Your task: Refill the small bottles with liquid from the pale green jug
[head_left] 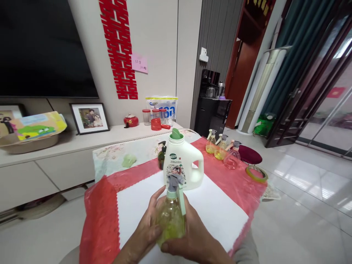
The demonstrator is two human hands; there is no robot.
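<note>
A clear spray bottle (171,220) with a grey and pale green trigger head stands upright between my hands, with yellow-green liquid in its lower part. My left hand (147,227) wraps its left side, thumb across the front. From the right, my right hand (192,234) grips the lower body, its thumb near the base. Just behind the bottle, a large white detergent jug (176,157) rests on the white sheet (217,205); its green-rimmed mouth has no cap on. Partly hidden behind the jug is a dark pump bottle (161,157).
Several spray bottles (220,148) line the table's right side on red plastic film (101,205). A roll of tape (256,173) lies at the right edge. Toward the back left sits a pale green crumpled piece (129,160). Red-lidded jars (155,116) stand on the cabinet beyond.
</note>
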